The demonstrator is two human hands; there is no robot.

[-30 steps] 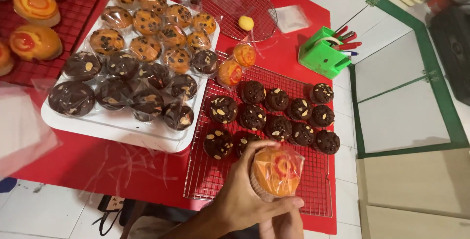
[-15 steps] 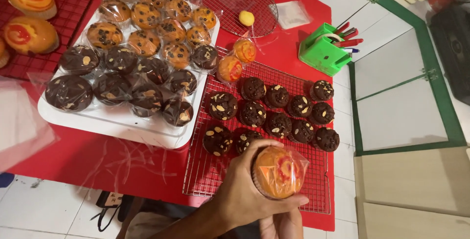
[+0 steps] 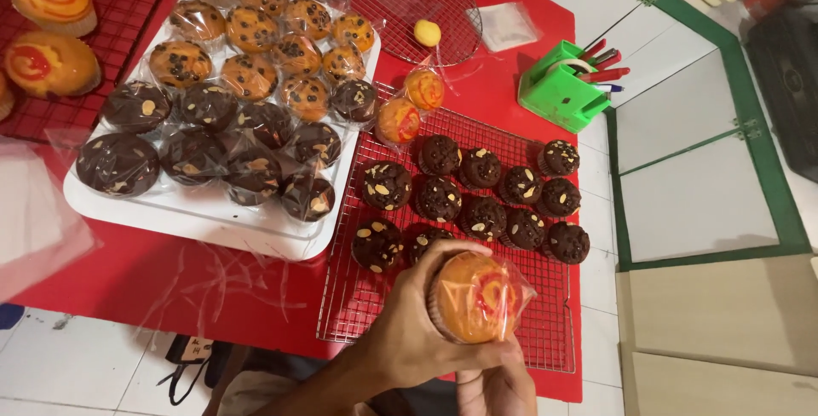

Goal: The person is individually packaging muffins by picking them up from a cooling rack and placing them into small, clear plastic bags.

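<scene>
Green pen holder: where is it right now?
Head view, upper right: the green pen holder stands on the red table, beyond the far right corner of the wire rack of chocolate muffins.

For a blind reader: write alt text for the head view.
Two hands, left hand and right hand, hold an orange swirl-topped muffin in clear plastic wrap above a rectangular wire cooling rack of dark chocolate muffins on a red table.

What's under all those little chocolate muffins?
The chocolate muffins sit on a wire cooling rack, which lies on the red table. The left hand, holding a wrapped orange muffin, covers part of the rack.
</scene>
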